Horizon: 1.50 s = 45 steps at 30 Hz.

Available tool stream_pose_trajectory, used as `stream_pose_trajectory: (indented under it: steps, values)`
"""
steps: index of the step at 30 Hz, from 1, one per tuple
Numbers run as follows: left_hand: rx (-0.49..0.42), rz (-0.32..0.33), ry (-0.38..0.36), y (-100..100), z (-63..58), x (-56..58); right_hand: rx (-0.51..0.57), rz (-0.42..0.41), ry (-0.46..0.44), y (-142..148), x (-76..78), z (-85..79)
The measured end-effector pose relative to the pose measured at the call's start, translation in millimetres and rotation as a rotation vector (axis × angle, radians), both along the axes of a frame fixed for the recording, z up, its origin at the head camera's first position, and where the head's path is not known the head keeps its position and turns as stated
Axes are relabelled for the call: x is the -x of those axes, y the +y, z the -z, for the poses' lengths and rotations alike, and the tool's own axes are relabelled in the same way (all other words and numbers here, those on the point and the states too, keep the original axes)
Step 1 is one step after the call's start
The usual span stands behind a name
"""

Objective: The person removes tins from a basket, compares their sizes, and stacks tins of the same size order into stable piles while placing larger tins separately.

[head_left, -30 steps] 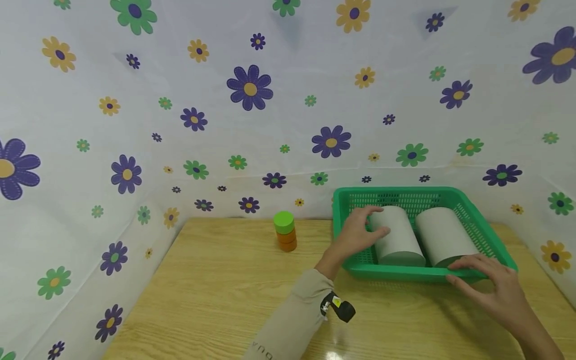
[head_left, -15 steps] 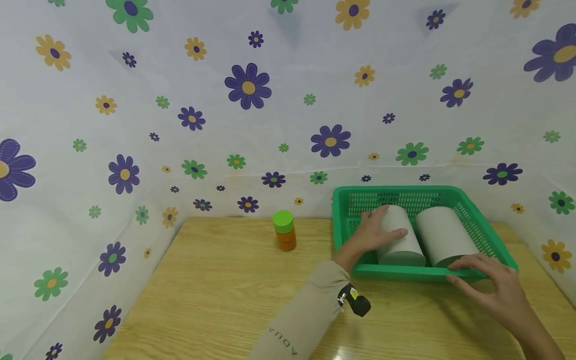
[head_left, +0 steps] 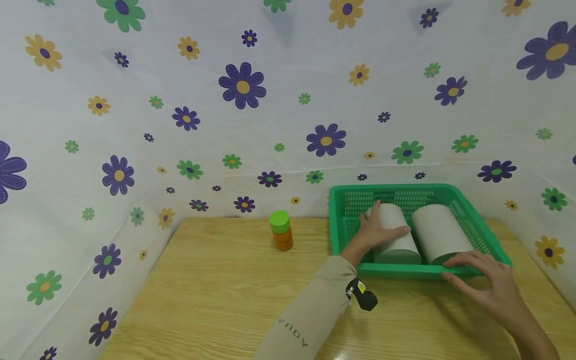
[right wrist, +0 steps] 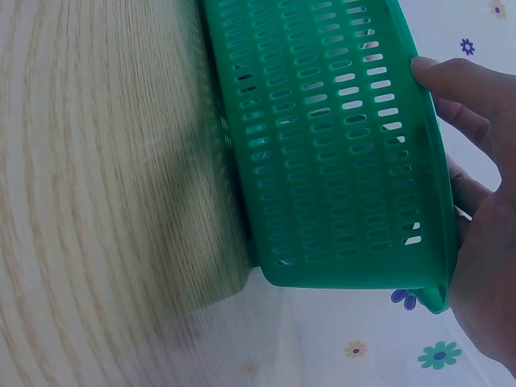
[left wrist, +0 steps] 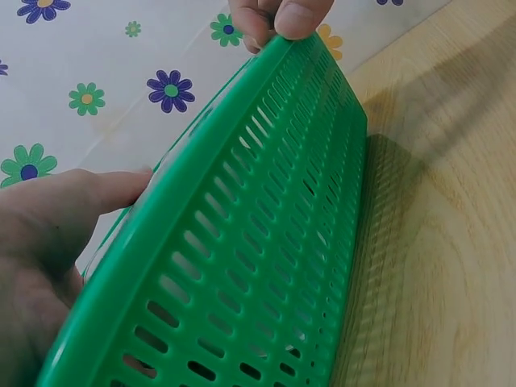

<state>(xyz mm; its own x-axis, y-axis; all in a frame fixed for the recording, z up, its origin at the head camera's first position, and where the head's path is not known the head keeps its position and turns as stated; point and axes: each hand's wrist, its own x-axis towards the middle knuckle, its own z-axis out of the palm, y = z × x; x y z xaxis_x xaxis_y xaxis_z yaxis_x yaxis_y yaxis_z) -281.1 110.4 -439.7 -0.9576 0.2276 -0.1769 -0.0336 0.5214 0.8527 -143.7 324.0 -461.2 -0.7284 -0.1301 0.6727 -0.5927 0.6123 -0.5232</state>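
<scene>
A green plastic basket [head_left: 396, 271] with slotted walls sits on the table, and two thick white cylinders lie side by side in it. My left hand [head_left: 372, 234] reaches over the near rim and grips the left white cylinder [head_left: 396, 245], fingers along its far left side and thumb across its top. The right white cylinder [head_left: 441, 230] lies beside it, untouched by that hand. My right hand [head_left: 492, 282] pinches the basket's near rim toward the right corner. In the right wrist view its thumb [right wrist: 439, 76] presses the outside of the rim, with the other fingers behind the rim.
A small orange container with a green lid [head_left: 281, 230] stands on the wooden table [head_left: 225, 280], left of the basket. A white cloth with printed flowers [head_left: 270, 125] hangs behind the table. A small black camera [head_left: 363, 295] is strapped to the left sleeve.
My left hand has moved right and closed over the left white cylinder. My right hand has stayed on the rim. The head view has shifted slightly.
</scene>
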Motion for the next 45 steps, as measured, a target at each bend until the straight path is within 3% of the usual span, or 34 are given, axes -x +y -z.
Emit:
stream_pose_trajectory:
  steps: [6, 10, 20, 26, 35, 45]
  values:
    - [-0.092, -0.088, -0.045, -0.6, -1.8, 2.3, -0.002, -0.004, -0.004, -0.3, 2.3, -1.6]
    - [-0.145, -0.098, -0.069, -2.2, -2.9, 2.9, -0.006, -0.010, 0.008, 1.2, 2.7, -2.7]
    - [-0.113, -0.088, -0.031, -10.9, -0.7, 4.9, -0.012, 0.024, -0.039, -2.5, -1.8, -0.7]
    - [-0.129, -0.080, 0.047, -20.6, -3.2, 6.2, -0.012, 0.038, -0.057, -4.4, -3.1, -0.3]
    - [-0.185, -0.068, 0.143, -31.8, -17.1, 6.1, 0.000, 0.043, -0.041, -2.7, -3.6, 1.6]
    - [-0.218, 0.006, 0.245, -46.1, -46.1, -8.9, 0.000, 0.050, -0.025, -1.6, -2.5, 2.3]
